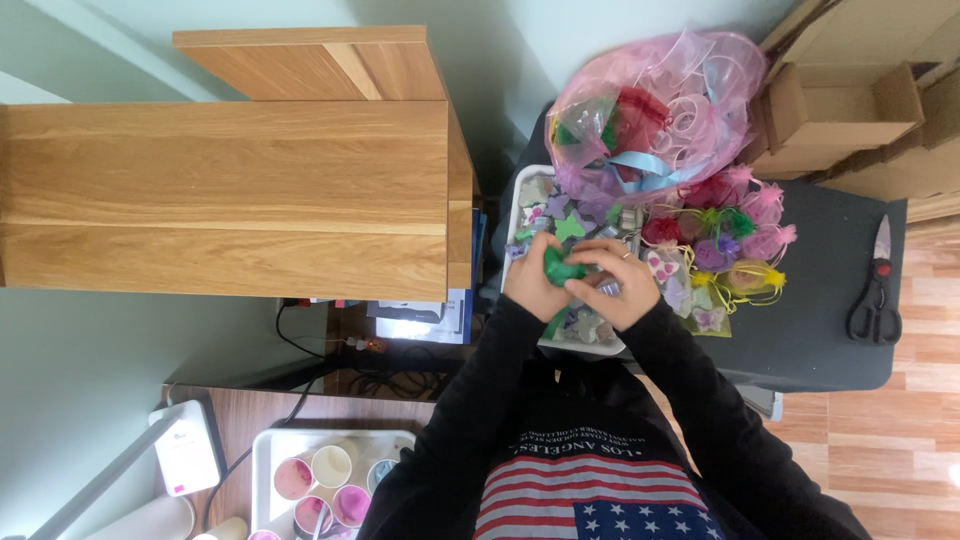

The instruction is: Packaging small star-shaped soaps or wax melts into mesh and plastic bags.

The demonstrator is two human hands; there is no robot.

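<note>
Far left: wooden shelf unit (230,190) against wall, fills most of the view. Below it a white tray (268,450) w/ paper cups (332,466), pink/purple residue inside; I count approx 5 visible, more cut off at the edge.

Centre: left hand (532,280) and right hand (625,290) meet over a white tray of small cutouts (527,205). Both pinch a green pouch (560,268), fingers curled in, thumbs on top. My read: held close and two-handed because it is small and limp. Pouch sits between the two hands, just above the tray.

Right of hands: filled pouches (730,245) in a loose cluster on dark table (830,330), too overlapped to count. Behind, 1 pink mesh bag (655,110) w/ ribbon. Far right: 1 pair scissors (875,295), well apart from hands; cardboard boxes (835,115) beyond.
</note>
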